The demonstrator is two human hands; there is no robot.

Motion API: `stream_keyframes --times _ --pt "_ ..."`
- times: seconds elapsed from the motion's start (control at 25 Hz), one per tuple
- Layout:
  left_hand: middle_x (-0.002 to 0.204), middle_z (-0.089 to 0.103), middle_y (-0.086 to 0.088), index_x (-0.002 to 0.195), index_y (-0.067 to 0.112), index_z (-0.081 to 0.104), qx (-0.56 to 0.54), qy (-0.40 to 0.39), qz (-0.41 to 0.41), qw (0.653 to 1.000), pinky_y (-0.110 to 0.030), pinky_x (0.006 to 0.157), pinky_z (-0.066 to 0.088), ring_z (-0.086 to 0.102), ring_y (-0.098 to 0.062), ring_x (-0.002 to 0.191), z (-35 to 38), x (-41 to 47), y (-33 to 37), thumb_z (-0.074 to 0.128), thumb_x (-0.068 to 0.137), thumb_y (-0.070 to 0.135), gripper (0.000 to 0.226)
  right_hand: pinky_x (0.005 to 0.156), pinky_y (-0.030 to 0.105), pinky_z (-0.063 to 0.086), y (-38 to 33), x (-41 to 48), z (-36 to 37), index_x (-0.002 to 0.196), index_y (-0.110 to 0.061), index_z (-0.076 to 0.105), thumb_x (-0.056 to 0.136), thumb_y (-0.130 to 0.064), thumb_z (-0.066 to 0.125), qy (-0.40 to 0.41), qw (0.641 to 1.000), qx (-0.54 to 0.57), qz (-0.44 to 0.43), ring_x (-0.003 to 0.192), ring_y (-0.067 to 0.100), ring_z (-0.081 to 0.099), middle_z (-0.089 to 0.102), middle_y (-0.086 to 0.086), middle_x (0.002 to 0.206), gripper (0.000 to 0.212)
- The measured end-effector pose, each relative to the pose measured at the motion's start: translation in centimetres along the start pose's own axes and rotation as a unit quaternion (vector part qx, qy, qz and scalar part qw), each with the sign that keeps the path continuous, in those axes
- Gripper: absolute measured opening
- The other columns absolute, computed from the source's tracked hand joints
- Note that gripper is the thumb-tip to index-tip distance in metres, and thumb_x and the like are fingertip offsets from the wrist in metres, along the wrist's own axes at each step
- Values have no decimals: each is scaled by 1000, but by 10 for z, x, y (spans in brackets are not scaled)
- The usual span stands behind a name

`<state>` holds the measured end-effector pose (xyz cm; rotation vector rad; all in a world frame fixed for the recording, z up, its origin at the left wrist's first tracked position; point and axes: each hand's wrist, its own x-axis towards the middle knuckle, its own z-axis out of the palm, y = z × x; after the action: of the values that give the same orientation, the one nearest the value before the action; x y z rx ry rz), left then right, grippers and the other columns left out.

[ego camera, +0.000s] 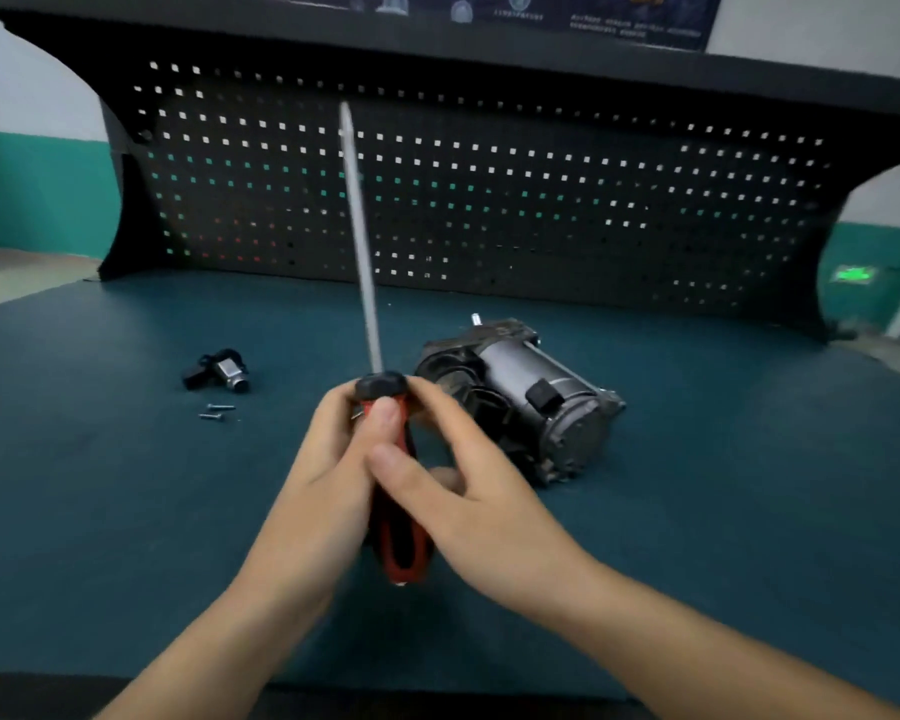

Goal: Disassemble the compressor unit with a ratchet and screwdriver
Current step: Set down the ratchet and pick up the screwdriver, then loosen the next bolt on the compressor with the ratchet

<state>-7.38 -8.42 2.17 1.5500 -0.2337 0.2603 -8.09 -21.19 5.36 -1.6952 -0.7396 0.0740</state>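
- Pegboard (541,200) fills the upper frame, behind the teal bench (126,511).
- Compressor unit (536,402) lies on its side, centre right.
- Screwdriver (398,522) points up at centre; your left hand (328,459) and right hand (468,491) both curl their fingers round its red handle.
- Small black-and-silver part (222,371) sits centre left.
- Two screws (218,412) lie just below it.

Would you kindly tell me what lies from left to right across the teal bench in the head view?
First the small black-and-silver detached part → red-and-black screwdriver → grey metal compressor unit. The two loose screws overlap the part sideways, so they are left out.
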Motion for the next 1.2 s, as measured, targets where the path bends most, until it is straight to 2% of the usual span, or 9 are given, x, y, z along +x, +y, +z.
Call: stream_keyframes --times 0.08,0.24,0.36,0.44,0.56,0.76,1.0,1.12,1.2 --pt "114 66 9 118 26 60 40 -71 20 996 -24 86 46 60 -4 105 23 5 17 43 70 59 60 76 12 49 1 -16 -30 113 -43 53 86 -20 61 54 996 61 24 89 -2 64 68 -13 104 36" --pt "95 69 24 97 40 63 119 -142 28 982 -3 79 42 58 13 93 51 20 20 48 89 33 18 56 14 50 5 -50 -92 103 -28 63 69 -28 65 181 971 140 67 70 5 68 74 2 82 33" --pt "114 57 21 111 32 56 308 -48 92 946 3 85 31 51 10 107 47 34 6 57 90 22 23 49 17 47 27 -54 -148 98 -32 61 87 -16 59 313 944 23 104 60 3 62 74 -1 75 19" --pt "139 41 8 136 21 41 438 -32 85 894 -16 105 28 39 -10 129 46 45 -8 59 87 34 54 54 23 42 52 -49 -186 104 -31 58 91 -16 54 369 907 -152 134 66 12 59 72 2 79 21" --pt "152 26 2 147 26 11 487 -35 11 873 -38 103 34 38 -24 132 53 59 -21 62 79 54 90 64 30 33 91 -47 -225 115 -16 59 91 -14 51 351 827 -383 215 83 31 55 66 17 94 25" --pt "133 54 3 144 32 11 535 17 76 841 -37 85 38 54 -26 115 49 74 -28 70 67 57 100 64 28 35 117 -24 -248 102 -4 62 93 -13 44 305 782 -441 317 77 27 46 56 13 88 22" --pt "133 54 4 142 30 28 443 -27 35 895 -33 97 39 51 -21 122 5 90 -28 83 63 42 97 65 30 41 114 -17 -252 81 -5 55 94 -22 42 297 745 -466 374 81 29 55 58 11 87 25" --pt "140 46 3 144 26 28 409 -50 25 911 -23 92 36 48 -16 123 -8 97 -30 84 65 30 96 86 37 37 111 -18 -245 97 -7 59 92 -28 43 281 702 -551 353 104 30 48 57 12 109 27" --pt "143 43 2 145 25 27 395 -65 10 916 -22 92 35 47 -13 120 -11 101 -28 82 68 26 95 93 37 35 112 -12 -236 115 -10 58 91 -29 46 263 680 -629 270 117 28 42 53 9 123 33"
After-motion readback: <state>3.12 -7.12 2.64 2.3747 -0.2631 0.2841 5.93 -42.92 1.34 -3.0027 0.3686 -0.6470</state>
